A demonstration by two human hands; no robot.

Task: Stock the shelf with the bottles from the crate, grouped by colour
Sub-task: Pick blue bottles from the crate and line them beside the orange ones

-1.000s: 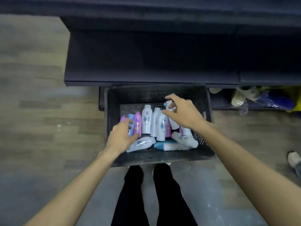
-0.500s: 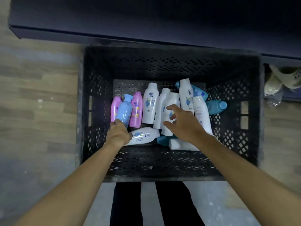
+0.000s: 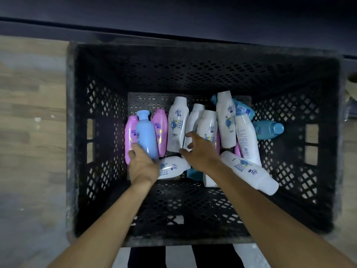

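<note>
Since half a second earlier, left hand (image 3: 143, 165) had lifted the light-blue bottle (image 3: 146, 136) at the crate (image 3: 77, 132)'s left wall; right hand (image 3: 200, 151), fingers spread, reached the white bottles (image 3: 177, 124) mid-crate. Picking stage; next, grasp a white one.

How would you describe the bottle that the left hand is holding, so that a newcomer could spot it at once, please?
Look into the black crate on the floor, at its left side. There the left hand grips the light blue bottle by its base. It lies between two pink bottles, the only plain pale blue one with a matching cap.
</note>
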